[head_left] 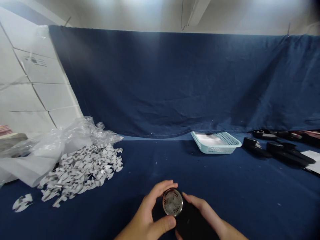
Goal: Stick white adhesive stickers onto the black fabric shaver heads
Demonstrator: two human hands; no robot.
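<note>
A black fabric shaver (191,218) with a round, perforated metal head (172,202) is between my hands at the bottom middle of the head view. My left hand (152,215) curls around the head end, its thumb at the lower rim and its fingers along the upper rim. On the other side, my right hand (207,213) grips the black body, with part of its fingers hidden beneath. The metal head faces up towards me, and the lower end of the body runs out of the picture.
Left on the blue cloth (155,166) lies a pile of small white and grey pieces (85,170) beside clear plastic bags (65,140). A light blue basket (220,149) with white contents stands at the back. Several black devices (285,153) lie right. White boxes (42,70) are stacked left.
</note>
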